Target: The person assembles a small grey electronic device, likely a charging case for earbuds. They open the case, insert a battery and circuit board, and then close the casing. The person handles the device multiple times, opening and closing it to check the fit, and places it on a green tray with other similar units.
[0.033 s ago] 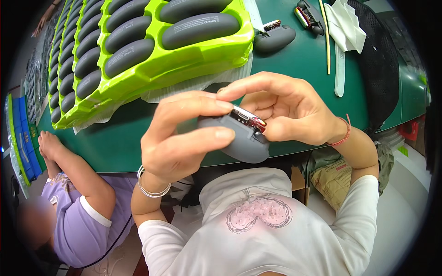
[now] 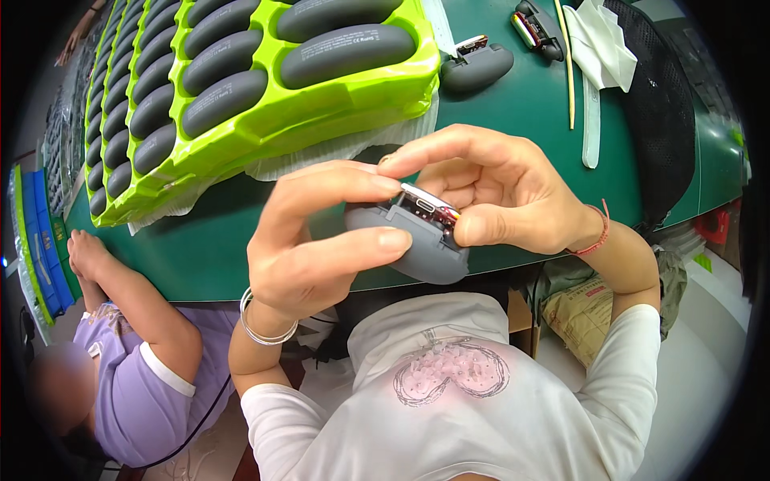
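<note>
Both hands hold a grey, rounded electronic device [image 2: 421, 252] above the near edge of the table. Its shell is open along the top, showing a circuit board [image 2: 430, 210] with a small oval charging port, a white edge and reddish parts. My left hand [image 2: 309, 232] pinches it from the left, thumb on the grey shell and index finger by the white edge. My right hand [image 2: 513, 192] curls around the far right side, thumb pressed at the board's right end. The right index fingertip meets the left fingers. The device's underside and far side are hidden.
A lime-green tray [image 2: 321, 132] with several dark grey curved pieces stands at far left on the green table [image 2: 529, 120]. Two opened devices [image 2: 479, 67], a thin stick [image 2: 568, 72], a white cloth [image 2: 603, 48] and a black mesh item [image 2: 662, 120] lie beyond. Another person [image 2: 160, 369] sits at left.
My right thumb has shifted slightly left along the board, and the charging port shows more clearly. My left thumb has slid slightly right on the shell. Both hands keep their hold.
</note>
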### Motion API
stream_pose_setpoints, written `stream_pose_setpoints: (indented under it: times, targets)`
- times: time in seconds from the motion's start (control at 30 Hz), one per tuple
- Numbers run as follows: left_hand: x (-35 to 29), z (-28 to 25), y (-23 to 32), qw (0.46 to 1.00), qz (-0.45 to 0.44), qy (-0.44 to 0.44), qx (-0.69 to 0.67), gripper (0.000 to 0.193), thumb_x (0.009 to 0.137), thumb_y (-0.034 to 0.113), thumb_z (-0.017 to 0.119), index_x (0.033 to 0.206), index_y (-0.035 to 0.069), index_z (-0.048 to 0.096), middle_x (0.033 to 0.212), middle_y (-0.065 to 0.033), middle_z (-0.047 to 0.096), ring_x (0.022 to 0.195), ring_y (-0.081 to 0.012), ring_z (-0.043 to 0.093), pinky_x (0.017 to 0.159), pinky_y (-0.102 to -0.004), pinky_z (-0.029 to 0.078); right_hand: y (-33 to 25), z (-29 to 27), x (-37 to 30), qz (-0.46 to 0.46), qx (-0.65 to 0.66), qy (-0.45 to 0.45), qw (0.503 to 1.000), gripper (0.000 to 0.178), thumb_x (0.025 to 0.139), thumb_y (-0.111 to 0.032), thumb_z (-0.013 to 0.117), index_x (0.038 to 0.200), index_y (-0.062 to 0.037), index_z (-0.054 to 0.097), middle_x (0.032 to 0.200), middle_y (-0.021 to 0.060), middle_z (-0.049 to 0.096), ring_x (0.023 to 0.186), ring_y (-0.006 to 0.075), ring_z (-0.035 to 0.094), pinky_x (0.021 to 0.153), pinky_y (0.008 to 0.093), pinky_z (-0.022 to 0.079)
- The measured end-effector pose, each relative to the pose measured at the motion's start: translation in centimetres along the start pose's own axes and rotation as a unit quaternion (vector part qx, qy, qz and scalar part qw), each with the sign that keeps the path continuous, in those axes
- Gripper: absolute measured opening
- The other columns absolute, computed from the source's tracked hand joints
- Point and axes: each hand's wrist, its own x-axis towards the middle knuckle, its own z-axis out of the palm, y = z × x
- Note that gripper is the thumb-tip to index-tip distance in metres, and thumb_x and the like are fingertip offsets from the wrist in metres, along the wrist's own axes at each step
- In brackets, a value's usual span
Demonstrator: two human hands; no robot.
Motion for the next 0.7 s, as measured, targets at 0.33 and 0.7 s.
stream_pose_setpoints:
  times: [0.33,0.7]
  targets:
    - [-1.0,0.6,-0.2,0.997,-0.046,0.042,0.034,0.041,0.064,-0.013,0.073,0.098,0.010,0.067,0.109,-0.0138,0.062,0.090,-0.0229,0.062,0.074,-0.0307,0.054,0.8,0.2,-0.6,-0.180,-0.230,0.008,0.956,0.059,0.066,-0.001,0.086,0.117,0.0059,0.056,0.104,0.0102,0.061,0.074,0.0100,0.065,0.064,0.0212,0.054]
    - [-0.4,0.1,-0.3,0.997,-0.007,-0.005,0.083,0.043,0.061,-0.016,0.070,0.099,0.003,0.064,0.103,-0.0165,0.067,0.088,-0.0253,0.066,0.076,-0.0334,0.056,1.0,0.3,-0.6,-0.177,-0.214,0.022,0.960,0.061,0.065,-0.007,0.087,0.115,0.0072,0.055,0.084,0.0077,0.065,0.063,0.0091,0.064,0.058,0.0199,0.048]
